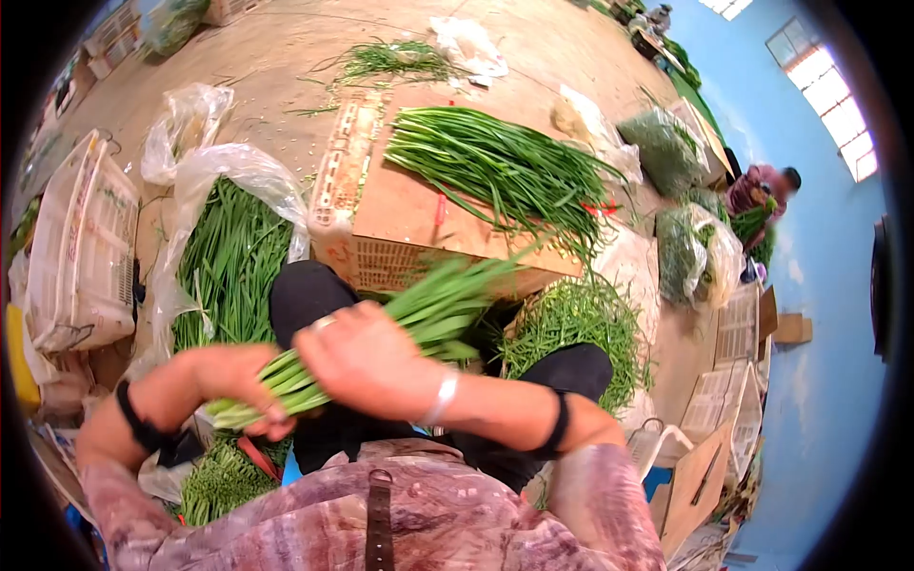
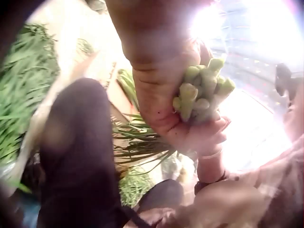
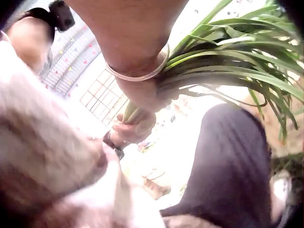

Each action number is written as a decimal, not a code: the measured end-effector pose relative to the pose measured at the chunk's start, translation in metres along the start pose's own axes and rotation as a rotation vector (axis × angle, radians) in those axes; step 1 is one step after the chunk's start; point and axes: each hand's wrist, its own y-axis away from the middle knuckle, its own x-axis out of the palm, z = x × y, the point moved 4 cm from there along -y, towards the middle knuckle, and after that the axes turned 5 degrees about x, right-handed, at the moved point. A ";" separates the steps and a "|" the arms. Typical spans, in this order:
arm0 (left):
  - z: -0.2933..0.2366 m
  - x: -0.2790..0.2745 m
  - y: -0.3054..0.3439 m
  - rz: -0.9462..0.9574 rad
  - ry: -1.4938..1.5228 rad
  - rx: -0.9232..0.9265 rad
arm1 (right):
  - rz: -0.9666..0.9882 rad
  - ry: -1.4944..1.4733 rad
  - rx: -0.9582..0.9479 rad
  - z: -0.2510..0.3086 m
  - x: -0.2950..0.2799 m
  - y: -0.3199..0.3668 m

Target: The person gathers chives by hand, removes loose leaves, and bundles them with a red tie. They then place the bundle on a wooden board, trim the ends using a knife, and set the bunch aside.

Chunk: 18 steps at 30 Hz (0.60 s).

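A bunch of long flat-leaved green stalks (image 1: 433,300) lies across my lap, held in both hands. My left hand (image 1: 249,385) grips the pale stem end, and its thumb and fingers wrap the stalks. In the left wrist view the cut stem ends (image 2: 202,92) poke out of that hand. Farther up the bunch, my right hand (image 1: 357,357) curls over the stalks, with a ring and a silver bracelet (image 1: 442,397) showing. From there the leaves (image 3: 228,71) fan out and droop in the right wrist view.
Ahead stands an upturned crate with a board (image 1: 400,214) on top, bearing a pile of similar greens (image 1: 495,162). Bagged greens (image 1: 233,252) are at left, beside stacked white crates (image 1: 86,247). Loose trimmings (image 1: 576,338) heap by my right knee. Another person (image 1: 757,195) sits far right.
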 end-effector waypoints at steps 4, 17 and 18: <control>-0.091 -0.034 -0.057 0.200 -0.530 0.547 | 0.157 0.322 0.032 -0.059 -0.065 -0.007; -0.301 -0.235 -0.113 -0.926 -0.546 0.833 | 0.336 0.782 0.516 -0.348 -0.049 -0.055; -0.310 -0.243 -0.124 -0.943 -0.541 0.819 | 0.298 0.718 0.536 -0.356 -0.030 -0.058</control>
